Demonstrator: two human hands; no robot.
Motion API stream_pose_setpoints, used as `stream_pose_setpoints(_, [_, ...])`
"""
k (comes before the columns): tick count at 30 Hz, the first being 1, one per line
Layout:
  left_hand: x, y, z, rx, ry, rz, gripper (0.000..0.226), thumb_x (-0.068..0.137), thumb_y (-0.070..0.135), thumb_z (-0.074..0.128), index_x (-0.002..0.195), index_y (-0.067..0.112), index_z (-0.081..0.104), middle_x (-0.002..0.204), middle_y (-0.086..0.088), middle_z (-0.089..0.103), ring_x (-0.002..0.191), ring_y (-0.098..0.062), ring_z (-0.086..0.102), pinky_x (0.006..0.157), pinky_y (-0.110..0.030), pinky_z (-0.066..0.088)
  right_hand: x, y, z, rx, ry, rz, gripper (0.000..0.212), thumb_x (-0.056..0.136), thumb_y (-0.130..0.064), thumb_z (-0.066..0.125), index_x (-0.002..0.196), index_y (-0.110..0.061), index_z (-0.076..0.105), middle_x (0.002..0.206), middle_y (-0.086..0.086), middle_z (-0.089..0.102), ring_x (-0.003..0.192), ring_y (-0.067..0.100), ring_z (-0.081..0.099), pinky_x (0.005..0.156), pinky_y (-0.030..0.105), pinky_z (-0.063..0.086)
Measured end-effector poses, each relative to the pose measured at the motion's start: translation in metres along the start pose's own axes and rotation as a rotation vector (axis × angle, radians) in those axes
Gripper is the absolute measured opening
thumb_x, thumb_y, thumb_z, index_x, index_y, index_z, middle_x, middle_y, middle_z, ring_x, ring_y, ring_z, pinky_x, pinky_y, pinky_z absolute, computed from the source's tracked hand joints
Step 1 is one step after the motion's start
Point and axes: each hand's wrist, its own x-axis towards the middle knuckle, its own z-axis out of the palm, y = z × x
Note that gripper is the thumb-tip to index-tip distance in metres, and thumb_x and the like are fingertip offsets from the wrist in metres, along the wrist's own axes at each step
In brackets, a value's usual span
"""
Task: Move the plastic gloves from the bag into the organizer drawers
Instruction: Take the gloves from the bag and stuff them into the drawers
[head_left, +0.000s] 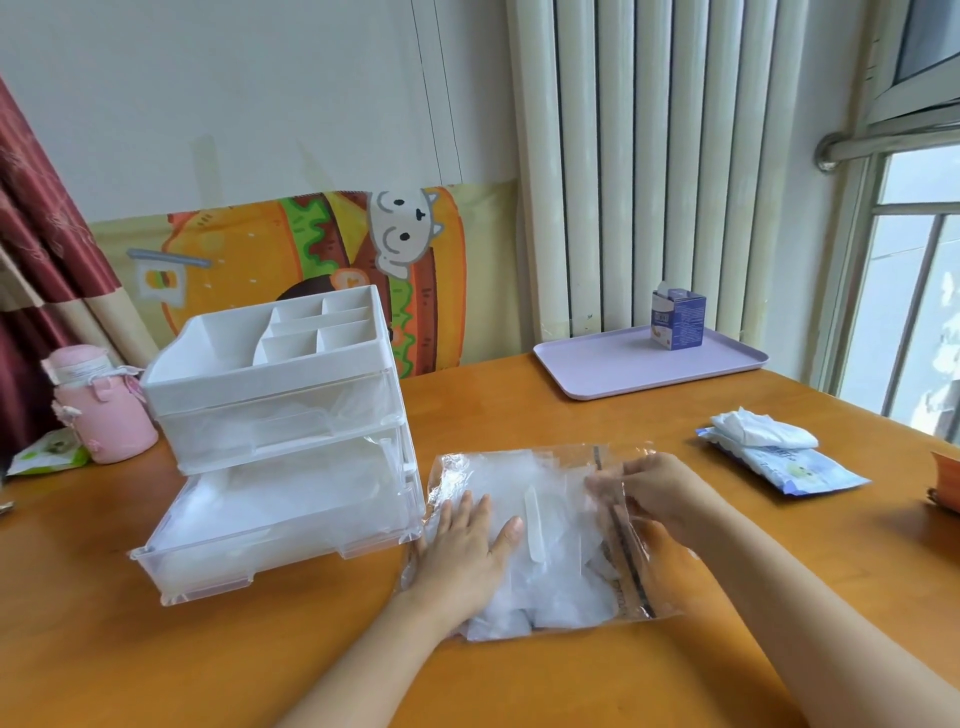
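**A:** From the head camera, where do things stand?

**B:** The clear plastic bag lies flat on the wooden table, just right of the organizer, still holding a crumpled white wad of plastic gloves. The left hand lies spread flat, palm down, on the bag's left part, gripping nothing. The right hand is at the bag's mouth, fingers pinched narrow on the film near the dark seal strip.

**A:** So how should this step go?

**B:** I'd judge the bag is being opened. Keep the left palm pressing so the bag cannot slide on the smooth wood, and peel the flap away from the seal rather than tearing. The film is thin and clingy; the gloves will likely come out clumped, so draw out a small bunch at a time.

**A:** And where will they go?

**B:** The bottom drawer is pulled out towards the person, touching the bag's left edge. It seems to hold some whitish film already, though I cannot tell how much. The upper drawer is shut.

**A:** The surroundings?

**B:** A pink bottle left of the organizer, a lilac tray with a small blue carton at the back, a wet-wipes pack to the right. Behind: a radiator, a burger-print cloth, a window.
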Motion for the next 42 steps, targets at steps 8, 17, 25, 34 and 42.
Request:
stream_pose_setpoints(8, [-0.001,0.002,-0.005,0.048,-0.013,-0.048,0.075,0.096,0.062,0.026,0.155,0.022,0.003,0.162,0.001,-0.008,0.149,-0.020,-0.008,0.118,-0.047,-0.002,-0.020,-0.043,-0.031,0.821,-0.202,-0.361,0.022,0.093,-0.014,0.046,0.105,-0.001,0.060,0.111,0.016,0.067,0.103,0.027,0.065,0.084,0.042,0.056])
stream_pose_setpoints(17, [-0.040,0.043,-0.090,-1.607,-0.256,0.150,0.072,0.087,0.065,0.031,0.089,0.011,0.079,0.102,-0.015,0.072,0.102,-0.028,0.064,0.097,-0.039,0.042,-0.049,-0.055,-0.018,0.776,-0.883,-0.359,0.031,0.099,-0.007,0.037,0.110,0.006,0.062,0.109,0.021,0.066,0.101,0.029,0.066,0.086,0.035,0.053])
stream_pose_setpoints(25, [-0.054,0.030,-0.123,-1.454,-0.385,0.237,0.090,0.076,0.079,0.036,0.123,0.008,0.065,0.131,-0.017,0.060,0.126,-0.030,0.053,0.107,-0.044,0.041,-0.059,-0.057,-0.015,0.671,-0.909,-0.227,0.009,0.082,-0.006,0.069,0.089,-0.005,0.064,0.089,0.019,0.068,0.079,0.030,0.070,0.065,0.032,0.058])
stream_pose_setpoints(34, [-0.061,0.026,-0.126,-1.188,-0.050,0.293,0.020,0.074,0.014,0.073,0.091,0.003,0.074,0.090,-0.013,0.072,0.083,-0.016,0.069,0.083,-0.025,0.054,-0.055,-0.048,0.016,0.530,-0.697,-0.272,0.073,0.067,-0.027,0.084,0.114,0.016,0.047,0.108,0.029,0.058,0.092,0.035,0.065,0.078,0.035,0.057])
stream_pose_setpoints(42, [-0.080,-0.007,-0.161,-0.928,0.479,0.309,0.009,0.086,0.020,0.070,0.083,0.013,0.074,0.080,-0.006,0.073,0.076,-0.010,0.065,0.091,-0.031,0.047,-0.067,-0.047,0.040,0.197,-0.748,-0.363,0.040,0.069,-0.035,0.084,0.091,-0.005,0.069,0.085,0.011,0.066,0.081,0.019,0.063,0.084,0.029,0.050])
